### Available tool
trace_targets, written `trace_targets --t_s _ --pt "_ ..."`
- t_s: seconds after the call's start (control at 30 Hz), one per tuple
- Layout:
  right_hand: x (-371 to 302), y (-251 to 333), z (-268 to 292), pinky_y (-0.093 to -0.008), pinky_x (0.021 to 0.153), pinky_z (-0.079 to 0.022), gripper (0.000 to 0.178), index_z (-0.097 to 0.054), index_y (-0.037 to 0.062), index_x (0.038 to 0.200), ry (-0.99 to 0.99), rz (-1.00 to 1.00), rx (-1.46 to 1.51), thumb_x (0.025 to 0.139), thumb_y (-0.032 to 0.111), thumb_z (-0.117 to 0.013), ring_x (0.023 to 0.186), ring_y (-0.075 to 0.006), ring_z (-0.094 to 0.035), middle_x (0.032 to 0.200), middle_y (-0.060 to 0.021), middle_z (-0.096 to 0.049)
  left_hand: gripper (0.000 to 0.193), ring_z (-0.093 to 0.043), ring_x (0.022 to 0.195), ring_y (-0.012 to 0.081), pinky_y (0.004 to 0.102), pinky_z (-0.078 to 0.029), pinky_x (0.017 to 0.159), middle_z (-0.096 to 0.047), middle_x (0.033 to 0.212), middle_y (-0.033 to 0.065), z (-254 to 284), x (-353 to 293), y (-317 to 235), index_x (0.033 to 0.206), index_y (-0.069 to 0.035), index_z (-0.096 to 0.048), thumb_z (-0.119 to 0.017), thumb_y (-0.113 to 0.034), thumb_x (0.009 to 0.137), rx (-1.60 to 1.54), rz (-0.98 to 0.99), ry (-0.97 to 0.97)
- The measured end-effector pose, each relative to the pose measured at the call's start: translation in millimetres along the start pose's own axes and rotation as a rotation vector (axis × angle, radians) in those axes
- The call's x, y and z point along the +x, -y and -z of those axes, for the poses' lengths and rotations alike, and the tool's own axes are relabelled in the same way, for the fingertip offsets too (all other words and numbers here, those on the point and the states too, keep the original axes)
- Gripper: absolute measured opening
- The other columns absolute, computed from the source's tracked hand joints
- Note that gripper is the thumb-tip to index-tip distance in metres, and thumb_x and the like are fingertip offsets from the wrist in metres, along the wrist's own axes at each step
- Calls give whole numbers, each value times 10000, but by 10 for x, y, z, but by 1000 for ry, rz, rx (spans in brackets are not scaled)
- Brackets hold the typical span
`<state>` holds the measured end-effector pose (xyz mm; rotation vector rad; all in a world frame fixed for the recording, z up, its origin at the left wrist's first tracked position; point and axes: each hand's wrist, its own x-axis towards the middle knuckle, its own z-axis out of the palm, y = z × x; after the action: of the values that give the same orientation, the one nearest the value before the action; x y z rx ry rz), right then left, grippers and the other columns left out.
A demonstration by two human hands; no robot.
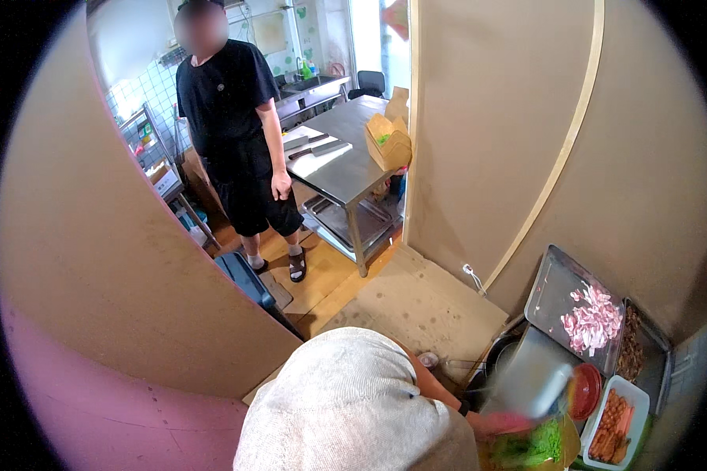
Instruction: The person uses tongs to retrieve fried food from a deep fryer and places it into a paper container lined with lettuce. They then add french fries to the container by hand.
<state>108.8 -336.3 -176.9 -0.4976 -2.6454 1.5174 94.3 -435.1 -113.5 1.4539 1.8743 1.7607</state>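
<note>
One blurred hand beside greens, hands' grip impossible to tell, tray edge near, roomy cardboard leftward

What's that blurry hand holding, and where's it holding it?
It can't be told: the left hand is too blurred, near the bright green leafy pieces.

One forearm slants to lower right (hand blurred)

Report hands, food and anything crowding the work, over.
Left hand blurred beside shredded greens, grip unclear. Right hand not in view. Red bowl and white tub sit close by, tight quarters.
</note>
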Motion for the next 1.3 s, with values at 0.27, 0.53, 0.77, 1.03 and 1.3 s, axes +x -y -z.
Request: trace_targets --t_s 0.27,0.53,0.77,1.03,1.3 --pt "-32 17 -11 -347 813 -436 396 -462 45 1159 16 4 12 794 178 -539 968 -229 -524 1097 -106 -539 775 -84 1314 311 400 -109 1060 -86 1418 200 -222 -186 389 1367 -27 -40 -503 -338 829 -63 290 118" --pt "-86 25 19 -342 831 -428 407 -440 40 1185 15 0 35 805 154 -530 988 -222 -513 1117 -104 -527 826 -27 1329 279 371 -53 1068 -19 1441 176 79 -67 -275 1376 -31 25 -482 -407 843 -135 -57 95" --pt "-229 -91 225 -337 847 -421 418 -420 37 1208 -67 -7 92 814 133 -521 1006 -216 -504 1136 -103 -517 856 91 1325 273 397 0 1064 122 1443 126 -128 -95 157 1381 -83 57 -514 -405 830 -2 -93 -40" --pt "-849 -356 669 -331 865 -413 432 -397 33 1234 -319 -135 324 825 109 -512 1026 -209 -494 1157 -101 -505 658 -205 1241 223 361 -215 1017 -155 1359 134 5 -140 153 1308 -72 -60 -516 -212 853 -156 229 125" --pt "-1102 -306 723 -325 883 -405 447 -375 28 1261 -465 -204 701 836 85 -502 1046 -202 -483 1178 -99 -493 420 -450 1078 237 377 -374 898 -491 1166 110 171 -39 53 1184 -18 -438 -557 -233 844 -242 661 196"
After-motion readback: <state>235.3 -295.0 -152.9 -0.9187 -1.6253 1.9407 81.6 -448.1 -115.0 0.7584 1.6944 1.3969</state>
